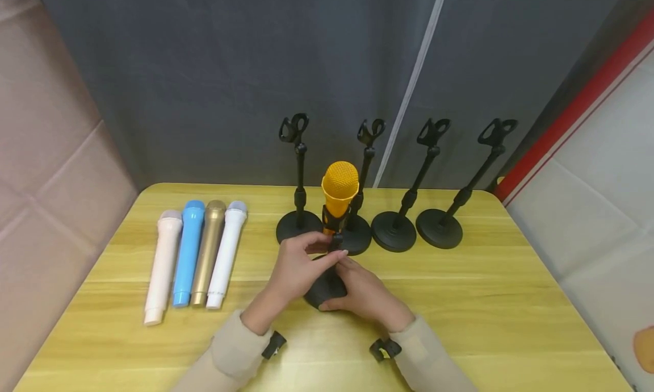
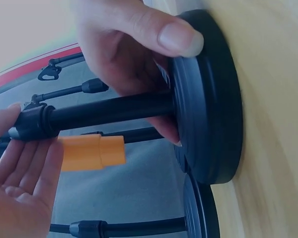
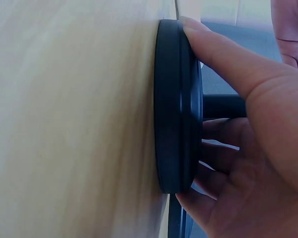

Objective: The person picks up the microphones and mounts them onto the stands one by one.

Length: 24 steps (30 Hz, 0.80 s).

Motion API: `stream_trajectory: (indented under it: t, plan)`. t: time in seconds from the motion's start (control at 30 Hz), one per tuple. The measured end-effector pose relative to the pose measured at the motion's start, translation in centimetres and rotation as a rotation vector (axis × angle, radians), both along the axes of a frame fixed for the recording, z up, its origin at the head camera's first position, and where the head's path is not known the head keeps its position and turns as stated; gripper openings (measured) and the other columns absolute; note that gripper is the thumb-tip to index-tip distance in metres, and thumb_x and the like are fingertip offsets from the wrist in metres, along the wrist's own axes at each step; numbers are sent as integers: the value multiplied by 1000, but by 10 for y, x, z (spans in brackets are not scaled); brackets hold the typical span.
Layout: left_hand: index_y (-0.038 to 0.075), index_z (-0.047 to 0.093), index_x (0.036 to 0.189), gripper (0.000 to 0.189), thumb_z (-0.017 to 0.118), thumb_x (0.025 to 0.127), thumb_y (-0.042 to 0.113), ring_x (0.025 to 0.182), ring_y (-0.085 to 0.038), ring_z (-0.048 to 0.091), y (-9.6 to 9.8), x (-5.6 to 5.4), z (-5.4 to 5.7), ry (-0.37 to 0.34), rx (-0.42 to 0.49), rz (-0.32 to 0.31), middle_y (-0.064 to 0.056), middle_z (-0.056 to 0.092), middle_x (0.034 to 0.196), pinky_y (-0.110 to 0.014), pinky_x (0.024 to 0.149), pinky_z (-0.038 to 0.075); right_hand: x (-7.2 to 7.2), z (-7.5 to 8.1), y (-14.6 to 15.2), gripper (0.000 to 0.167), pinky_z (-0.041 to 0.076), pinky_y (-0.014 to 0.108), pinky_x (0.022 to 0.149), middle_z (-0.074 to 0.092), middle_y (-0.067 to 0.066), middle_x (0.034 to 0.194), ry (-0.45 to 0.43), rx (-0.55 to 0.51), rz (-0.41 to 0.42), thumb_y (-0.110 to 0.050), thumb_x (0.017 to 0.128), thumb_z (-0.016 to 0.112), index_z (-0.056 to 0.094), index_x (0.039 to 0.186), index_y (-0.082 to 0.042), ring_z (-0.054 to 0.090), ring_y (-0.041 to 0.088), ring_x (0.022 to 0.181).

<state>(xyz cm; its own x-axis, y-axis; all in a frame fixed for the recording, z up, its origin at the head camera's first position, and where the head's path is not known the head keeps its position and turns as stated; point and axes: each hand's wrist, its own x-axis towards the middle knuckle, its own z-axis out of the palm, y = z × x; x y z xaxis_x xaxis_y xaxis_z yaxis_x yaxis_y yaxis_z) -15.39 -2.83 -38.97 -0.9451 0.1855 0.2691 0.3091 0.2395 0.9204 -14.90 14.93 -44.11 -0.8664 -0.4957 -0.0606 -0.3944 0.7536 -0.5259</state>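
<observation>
A yellow-orange microphone [image 1: 339,186] sits upright in the clip of a black microphone stand [image 1: 325,287], which is in front of the other stands. High on this stand's pole, my left hand [image 1: 300,267] holds the dark collar [image 2: 35,123] between thumb and fingers. Lower down, my right hand [image 1: 369,292] grips the round base [image 3: 176,106], thumb on its near rim and fingers spread over the far side. The base is at the tabletop; whether it lies fully flat is hard to tell. Only the microphone's orange lower end [image 2: 94,152] shows clearly in the left wrist view.
Several microphones lie side by side on the left: pink [image 1: 163,267], blue [image 1: 188,250], gold [image 1: 208,253] and white [image 1: 227,255]. Several black stands with vacant clips line the back, including a left one [image 1: 300,224] and a far-right one [image 1: 439,228]. A grey partition [image 1: 230,85] rises behind the wooden table [image 1: 485,318].
</observation>
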Motion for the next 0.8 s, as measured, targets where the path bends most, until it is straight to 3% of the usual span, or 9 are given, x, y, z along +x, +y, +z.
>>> stream_trajectory:
  t: [0.17, 0.33, 0.5, 0.67, 0.8]
  plan:
    - [11, 78, 105, 22, 82, 86, 22, 98, -23, 76, -3, -1, 0, -2, -24, -40, -5, 78, 103, -45, 89, 61, 0, 1, 0, 98, 41, 48, 117, 36, 10, 164, -19, 4, -2, -49, 79, 84, 39, 155, -7, 42, 28, 148]
    - [10, 76, 106, 25, 84, 84, 20, 97, -21, 76, -3, -1, 0, 39, -31, -69, -6, 77, 105, -36, 89, 62, 0, 0, 0, 98, 42, 48, 117, 39, 8, 162, -22, -19, -5, -48, 79, 85, 39, 156, -10, 44, 28, 145]
    - [9, 75, 103, 32, 90, 76, 17, 90, -17, 76, 0, -2, -2, 70, -32, -28, -6, 76, 103, -27, 83, 62, 1, 0, 1, 95, 42, 47, 116, 44, 8, 159, -12, -30, -2, -47, 78, 85, 41, 155, -13, 47, 27, 143]
    - [11, 75, 95, 26, 90, 75, 17, 89, -17, 76, 0, -1, -4, 91, -65, 34, -4, 77, 98, -27, 82, 62, 1, 1, 1, 93, 42, 48, 116, 43, 8, 160, -21, -11, -7, -49, 79, 84, 43, 154, -11, 46, 28, 144]
    - [12, 76, 93, 22, 89, 77, 18, 90, -16, 77, -2, -2, -2, 114, -109, 26, -3, 78, 96, -29, 82, 62, 2, 1, 0, 93, 42, 48, 116, 42, 8, 160, -20, -11, -4, -49, 79, 84, 43, 154, -11, 45, 28, 145]
